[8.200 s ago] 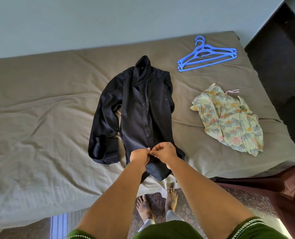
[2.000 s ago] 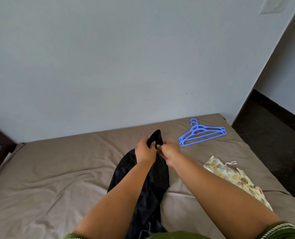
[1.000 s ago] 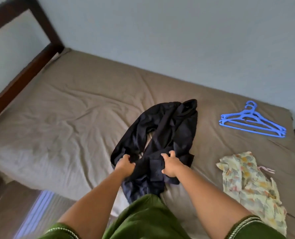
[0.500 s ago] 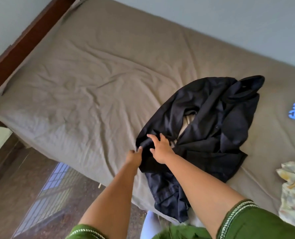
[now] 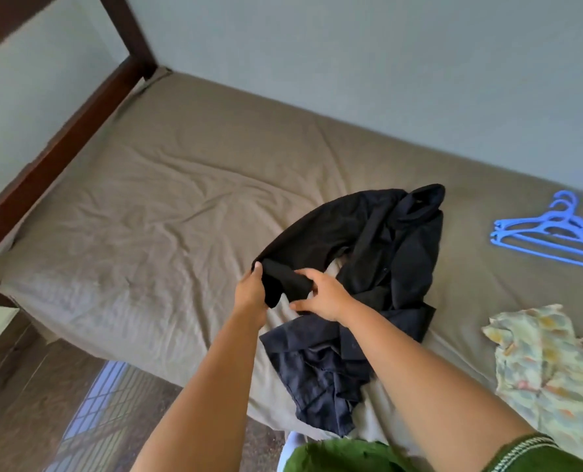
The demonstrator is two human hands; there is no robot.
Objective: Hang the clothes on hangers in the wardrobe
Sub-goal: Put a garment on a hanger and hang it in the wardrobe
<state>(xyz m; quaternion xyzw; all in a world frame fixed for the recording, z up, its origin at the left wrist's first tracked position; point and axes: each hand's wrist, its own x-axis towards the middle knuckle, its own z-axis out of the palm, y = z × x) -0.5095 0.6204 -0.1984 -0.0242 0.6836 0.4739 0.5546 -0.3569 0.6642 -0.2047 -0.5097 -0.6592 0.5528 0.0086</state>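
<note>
Black shirt [image 5: 385, 264] crumpled on bed [image 5: 147, 206], long axis running from collar at far right to hem hanging over near edge. Left hand [image 5: 249, 291] and right hand [image 5: 324, 294] both grip one sleeve cuff, raised off the sheet. Blue hangers [image 5: 552, 233] lie well apart, right; floral garment [image 5: 548, 362] nearer.

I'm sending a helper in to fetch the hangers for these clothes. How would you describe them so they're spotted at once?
Look at the bed with the brown sheet along the grey wall. Near its wall-side edge, beyond the black shirt both hands grip, lie the blue plastic hangers, stacked together. They are the only bright blue, rigid thing there; the floral garment nearer the person is soft cloth.
</note>
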